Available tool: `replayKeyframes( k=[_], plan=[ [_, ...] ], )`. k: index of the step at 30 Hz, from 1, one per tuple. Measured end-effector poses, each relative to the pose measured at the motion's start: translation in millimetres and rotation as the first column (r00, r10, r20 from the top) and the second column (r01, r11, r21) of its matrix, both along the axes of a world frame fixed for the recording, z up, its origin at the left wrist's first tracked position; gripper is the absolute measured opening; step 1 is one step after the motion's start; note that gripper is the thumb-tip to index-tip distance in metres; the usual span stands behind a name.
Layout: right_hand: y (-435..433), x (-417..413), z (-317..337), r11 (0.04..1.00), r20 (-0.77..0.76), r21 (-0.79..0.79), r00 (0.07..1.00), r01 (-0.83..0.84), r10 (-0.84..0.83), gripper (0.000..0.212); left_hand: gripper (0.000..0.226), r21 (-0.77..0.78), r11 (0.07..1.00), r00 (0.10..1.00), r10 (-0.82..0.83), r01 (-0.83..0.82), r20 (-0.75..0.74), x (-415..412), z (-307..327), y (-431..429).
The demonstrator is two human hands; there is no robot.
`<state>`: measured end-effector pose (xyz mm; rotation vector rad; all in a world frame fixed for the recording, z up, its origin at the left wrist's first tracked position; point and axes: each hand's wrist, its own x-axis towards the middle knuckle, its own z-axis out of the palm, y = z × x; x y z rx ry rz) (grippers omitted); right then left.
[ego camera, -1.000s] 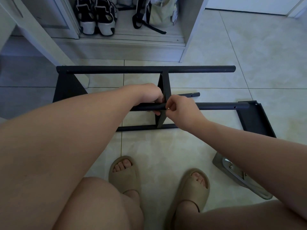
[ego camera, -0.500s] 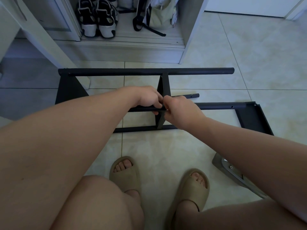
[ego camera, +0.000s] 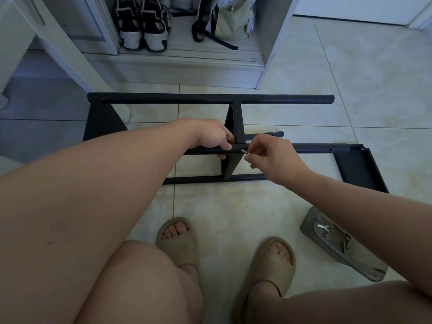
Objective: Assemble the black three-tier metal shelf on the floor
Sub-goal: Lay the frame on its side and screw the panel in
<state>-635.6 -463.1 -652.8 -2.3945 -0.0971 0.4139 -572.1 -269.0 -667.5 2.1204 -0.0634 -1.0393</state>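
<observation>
The black shelf frame (ego camera: 210,99) lies on its side on the tiled floor, with long round poles running left to right and a flat middle tier panel (ego camera: 233,127) standing across them. My left hand (ego camera: 214,139) grips the near raised pole (ego camera: 315,148) just left of that panel. Just right of the panel, my right hand (ego camera: 271,157) pinches a small silver screw (ego camera: 245,152) whose tip sits at the pole. A loose black tier panel (ego camera: 360,169) lies at the right end of the pole.
A clear plastic bag (ego camera: 336,244) with a small wrench and fasteners lies on the floor at the right. My sandalled feet (ego camera: 180,239) are below the frame. An open cabinet with sneakers (ego camera: 142,26) and a bag (ego camera: 229,22) stands behind.
My right hand has drawn back slightly to the right of the joint, so the silver screw now shows between its fingers and the pole. The left hand keeps its grip.
</observation>
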Motion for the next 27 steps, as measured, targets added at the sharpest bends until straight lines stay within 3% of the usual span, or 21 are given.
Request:
replayKeyframes(
  k=[7,11,16,21,27],
  plan=[
    [15,1,-3,0.993,0.041,-0.111,0.998,-0.033,0.038,0.008,0.024,0.007,1.000,1.000,-0.014,0.014,-0.005,-2,3,-1],
    [18,2,-3,0.989,-0.082,0.034,0.986,0.147,-0.144,0.019,0.028,0.043,0.995,0.995,-0.086,0.088,-0.043,1,7,-2],
    [23,2,-6,0.892,-0.260,0.270,0.919,0.364,-0.296,0.017,0.027,0.059,0.992,0.991,-0.109,0.114,-0.074,4,9,-4],
    [14,2,-6,0.912,-0.236,0.303,0.949,0.275,-0.208,0.016,0.027,0.060,0.993,0.992,-0.100,0.106,-0.082,4,7,-2],
    [12,4,-5,0.872,-0.288,0.370,0.932,0.320,-0.219,0.014,0.025,0.045,0.994,0.992,-0.092,0.096,-0.091,5,3,-2]
  ],
)
